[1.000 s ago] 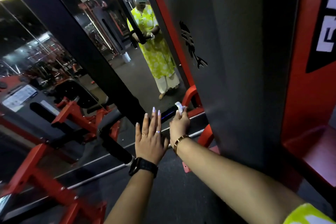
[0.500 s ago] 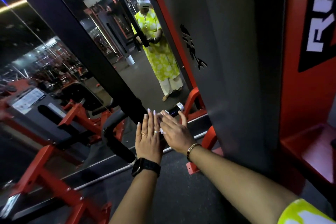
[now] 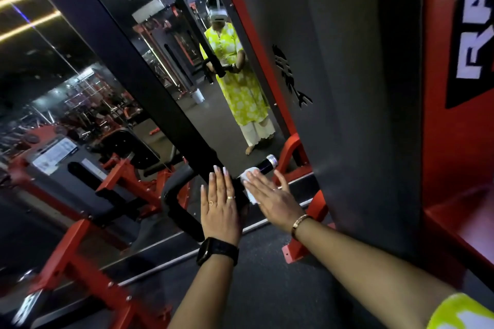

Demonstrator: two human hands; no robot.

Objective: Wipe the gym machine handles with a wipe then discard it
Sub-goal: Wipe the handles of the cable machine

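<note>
Handle: black bar, silver end cap.
Wipe: white, on handle, pressed flat beneath right hand, fingers straight, nothing grasped.
Left hand: flat on handle, fingers extended.
Behind handle: mirror.
Below handle: dark floor, red frame.

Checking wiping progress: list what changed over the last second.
The right hand slid the wipe along the handle, from its chrome end toward the left hand, and its fingers uncurled from a grip to press flat on the wipe. The left hand stayed flat beside it, fingers straight.
</note>
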